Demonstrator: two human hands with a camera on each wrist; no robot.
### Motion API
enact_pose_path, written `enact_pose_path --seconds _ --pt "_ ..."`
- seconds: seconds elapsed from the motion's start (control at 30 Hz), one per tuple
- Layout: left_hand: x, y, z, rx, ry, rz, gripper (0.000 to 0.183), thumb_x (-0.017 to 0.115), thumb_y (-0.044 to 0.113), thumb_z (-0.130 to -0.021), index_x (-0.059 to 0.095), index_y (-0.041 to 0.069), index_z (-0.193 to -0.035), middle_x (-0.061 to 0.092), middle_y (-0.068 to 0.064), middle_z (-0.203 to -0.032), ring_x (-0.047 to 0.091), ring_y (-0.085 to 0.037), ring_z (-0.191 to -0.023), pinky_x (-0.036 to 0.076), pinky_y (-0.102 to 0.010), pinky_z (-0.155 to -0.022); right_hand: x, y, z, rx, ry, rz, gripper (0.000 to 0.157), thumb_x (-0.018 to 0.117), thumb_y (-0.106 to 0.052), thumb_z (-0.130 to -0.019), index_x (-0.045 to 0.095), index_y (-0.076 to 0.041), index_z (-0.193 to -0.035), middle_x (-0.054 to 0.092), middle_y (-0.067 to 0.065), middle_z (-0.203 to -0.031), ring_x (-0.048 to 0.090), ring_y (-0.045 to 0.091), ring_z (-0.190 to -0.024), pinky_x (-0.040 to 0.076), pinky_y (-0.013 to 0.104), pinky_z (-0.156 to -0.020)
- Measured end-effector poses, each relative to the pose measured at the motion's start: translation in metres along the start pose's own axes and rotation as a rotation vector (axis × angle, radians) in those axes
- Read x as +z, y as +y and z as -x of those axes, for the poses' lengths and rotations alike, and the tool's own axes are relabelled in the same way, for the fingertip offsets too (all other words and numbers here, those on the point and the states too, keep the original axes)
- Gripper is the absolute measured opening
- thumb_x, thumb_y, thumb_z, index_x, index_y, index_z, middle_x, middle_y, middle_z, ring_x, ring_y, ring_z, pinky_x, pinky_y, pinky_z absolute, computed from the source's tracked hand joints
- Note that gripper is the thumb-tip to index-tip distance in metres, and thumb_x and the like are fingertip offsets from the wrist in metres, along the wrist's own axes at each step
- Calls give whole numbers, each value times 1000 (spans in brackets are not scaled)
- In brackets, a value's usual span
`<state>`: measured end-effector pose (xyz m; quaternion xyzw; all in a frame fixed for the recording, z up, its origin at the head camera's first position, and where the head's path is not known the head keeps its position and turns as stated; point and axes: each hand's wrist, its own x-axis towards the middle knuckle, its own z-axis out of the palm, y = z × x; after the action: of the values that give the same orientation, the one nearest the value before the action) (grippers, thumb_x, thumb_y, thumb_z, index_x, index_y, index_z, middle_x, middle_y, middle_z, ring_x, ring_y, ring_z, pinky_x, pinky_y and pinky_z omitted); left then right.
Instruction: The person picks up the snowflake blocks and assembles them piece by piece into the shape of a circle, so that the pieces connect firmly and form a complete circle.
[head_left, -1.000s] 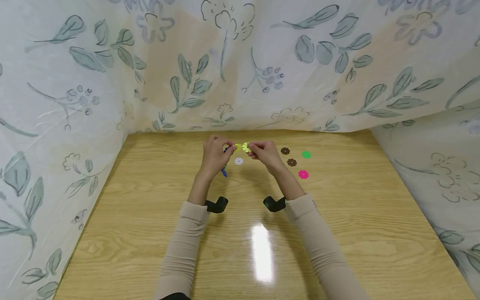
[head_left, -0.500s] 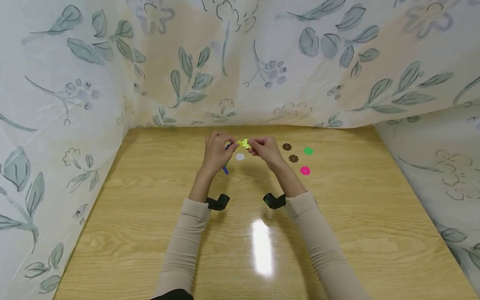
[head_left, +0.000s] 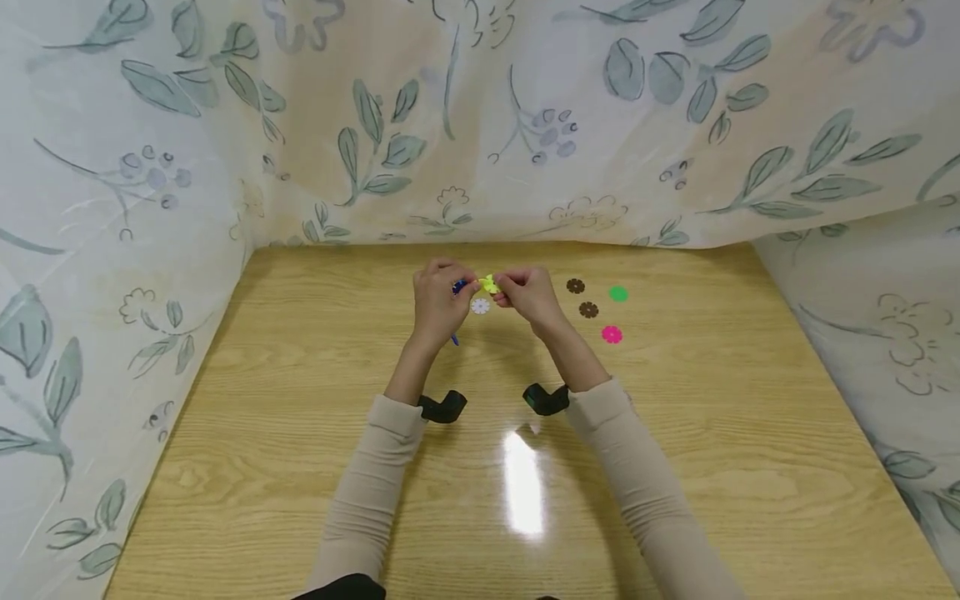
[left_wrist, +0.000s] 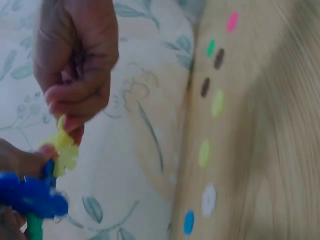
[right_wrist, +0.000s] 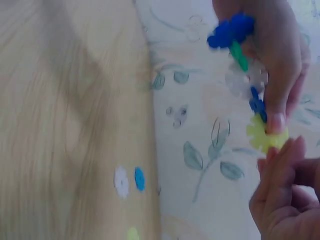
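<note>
My left hand (head_left: 442, 298) pinches a yellow notched snowflake disc (right_wrist: 257, 134) at one end of a chain of interlocked discs. A blue disc (right_wrist: 257, 105), a whitish disc (right_wrist: 240, 80), a green disc (right_wrist: 239, 56) and another blue disc (right_wrist: 231, 31) make up the chain. In my right hand (head_left: 531, 298), thumb and fingertips pinch a second yellow disc (left_wrist: 62, 124), seen edge-on in the left wrist view. It meets the rim of the first yellow disc; whether their slots are engaged I cannot tell. Fingers partly cover both discs.
Loose discs lie on the wooden table (head_left: 300, 467): white (head_left: 480, 307), brown (head_left: 588, 310), green (head_left: 618, 293) and pink (head_left: 612, 334). The left wrist view also has a blue disc (left_wrist: 188, 222) and a yellow disc (left_wrist: 204, 153). A floral cloth (head_left: 465, 167) hangs behind.
Both hands have drawn slightly closer together. The yellow disc in the right hand, earlier facing the head camera beside the other, has turned and now meets its rim. The head view has tilted slightly.
</note>
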<state>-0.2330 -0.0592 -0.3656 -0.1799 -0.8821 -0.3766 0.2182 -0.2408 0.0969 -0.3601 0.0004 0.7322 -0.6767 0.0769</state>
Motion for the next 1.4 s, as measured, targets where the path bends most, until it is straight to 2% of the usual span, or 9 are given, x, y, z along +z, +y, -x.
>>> enact_pose_path --seconds 0.27,0.5,0.63,0.83,0.9,1.0,1.13,1.23,1.4 --pt "-10 -1 -5 -18 -168 -11 23 70 21 -81 70 5 -98 70 -8 -98 49 -25 -108 31 -47 -93 -7 1 -5 46 -73 14 29 52 -10 -93 59 13 -109 59 -3 -66 56 3 -56 47 13 -55" --pt "-14 -4 -8 37 -313 -83 46 69 31 -80 62 11 -120 65 -5 -116 43 -26 -117 29 -47 -91 -5 2 -9 64 -116 34 29 53 -13 -93 60 11 -108 58 -3 -67 52 5 -56 43 14 -53" --pt "-12 -6 -7 48 -340 -97 42 69 28 -81 63 13 -120 63 -6 -118 42 -24 -115 29 -46 -87 -1 3 -10 65 -137 60 28 54 -15 -93 62 9 -105 57 2 -69 51 6 -55 42 15 -52" --pt "-14 -10 -5 51 -315 -167 36 68 25 -81 65 13 -115 65 -6 -114 43 -25 -114 32 -45 -87 -1 15 -19 46 -153 77 36 48 -22 -96 61 10 -104 61 6 -73 57 10 -61 45 17 -56" --pt "-14 -12 -5 47 -306 -184 36 69 24 -81 65 13 -115 65 -6 -111 44 -25 -112 32 -45 -86 -1 23 -24 28 -145 167 35 48 -20 -96 60 10 -106 64 11 -82 62 17 -71 49 20 -62" --pt "-15 -14 -4 42 -307 -191 36 69 24 -81 66 13 -115 66 -7 -107 44 -25 -109 32 -44 -85 1 35 -32 -9 -145 450 32 51 -16 -94 59 9 -113 64 20 -101 63 30 -90 52 31 -74" --pt "-16 -16 -2 32 -312 -200 35 68 25 -81 66 13 -115 66 -6 -107 44 -24 -108 31 -44 -85 12 46 -40 -39 -163 780 41 61 -20 -89 55 10 -117 56 24 -121 54 37 -110 47 43 -90" --pt "-16 -17 -2 28 -312 -200 36 68 25 -82 65 13 -115 66 -6 -107 44 -24 -107 30 -43 -84 22 53 -44 -49 -160 873 43 66 -21 -85 55 10 -112 54 25 -117 52 37 -107 46 43 -89" --pt "-16 -18 0 34 -311 -190 37 69 24 -81 65 13 -116 66 -6 -105 45 -24 -106 30 -43 -85 35 62 -49 -26 -125 927 32 65 -19 -86 52 4 -103 49 20 -106 50 27 -87 46 34 -74"
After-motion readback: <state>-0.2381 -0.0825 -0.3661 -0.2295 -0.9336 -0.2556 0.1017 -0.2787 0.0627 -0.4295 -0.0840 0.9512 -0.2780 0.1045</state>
